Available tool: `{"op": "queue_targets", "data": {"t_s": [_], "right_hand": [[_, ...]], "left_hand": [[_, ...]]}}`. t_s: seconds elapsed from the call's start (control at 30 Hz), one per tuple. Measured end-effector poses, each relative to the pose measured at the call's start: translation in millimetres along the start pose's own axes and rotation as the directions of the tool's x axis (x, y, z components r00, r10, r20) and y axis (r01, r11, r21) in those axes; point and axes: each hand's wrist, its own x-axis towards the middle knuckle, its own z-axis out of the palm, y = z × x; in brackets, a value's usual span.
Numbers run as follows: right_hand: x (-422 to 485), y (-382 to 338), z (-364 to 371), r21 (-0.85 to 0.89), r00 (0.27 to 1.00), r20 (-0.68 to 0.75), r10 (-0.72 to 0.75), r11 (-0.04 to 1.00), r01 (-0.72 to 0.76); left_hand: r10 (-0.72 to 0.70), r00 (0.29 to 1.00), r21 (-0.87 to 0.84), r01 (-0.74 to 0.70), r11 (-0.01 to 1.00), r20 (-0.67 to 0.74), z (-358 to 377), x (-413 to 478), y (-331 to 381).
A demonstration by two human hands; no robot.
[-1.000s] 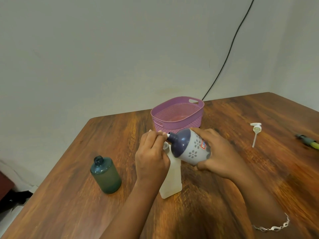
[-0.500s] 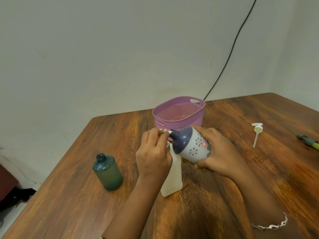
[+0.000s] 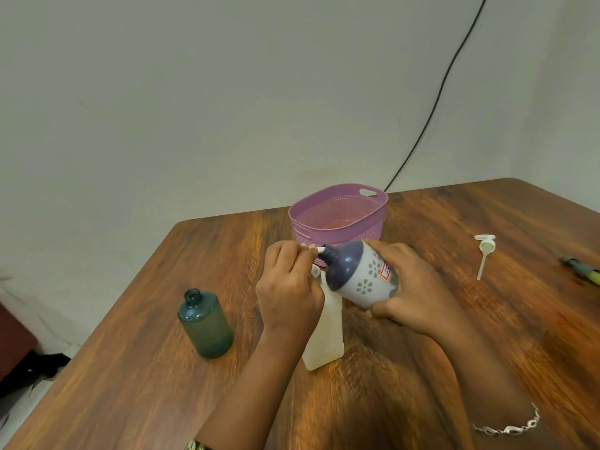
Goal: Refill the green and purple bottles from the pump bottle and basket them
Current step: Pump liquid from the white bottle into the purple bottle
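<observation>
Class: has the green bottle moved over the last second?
No. The green bottle keeps its spacing from the purple basket; only the view shifted.

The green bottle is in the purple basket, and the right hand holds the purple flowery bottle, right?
No. The head view shows the green bottle standing on the table, outside the purple basket. The right hand does hold the purple flowery bottle.
</observation>
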Motion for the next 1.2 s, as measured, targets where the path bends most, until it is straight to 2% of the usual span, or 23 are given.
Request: {"op": "queue_targets", "data": {"t_s": [0.17, 0.37, 0.6, 0.87, 1.2], "right_hand": [[-0.6, -2.1, -4.0, -0.01, 1.0, -0.01, 0.01, 1.0, -0.01], [-0.7, -0.5, 1.3, 0.003, 1.0, 0.015, 0.013, 1.0, -0.013], [2.4, -0.3, -4.6, -0.013, 1.0, 0.008, -0.001, 1.0, 0.001], [2.1, 0.9, 0.4, -0.024, 1.0, 0.03, 0.009, 1.0, -0.008], [4.8, -3.4, -5.6, -0.039, 0.999, 0.03, -0.01, 0.999, 0.011]], "left_hand": [[0.028, 1.0, 0.033, -0.028, 0.999, 0.005, 0.7, 8.7, 5.6], [0.015, 0.999, 0.012, -0.015, 1.0, -0.052, 11.8, 3.0, -5.2], [-0.055, 0.998, -0.09, 0.051, 0.995, -0.039, 6.8, 3.7, -4.6], [-0.043, 0.998, -0.059, 0.041, 0.997, -0.038, 5.8, -3.3, -1.6], [-0.034, 0.999, -0.009, 0.035, 0.999, 0.028, -3.5, -2.1, 4.3]]}}
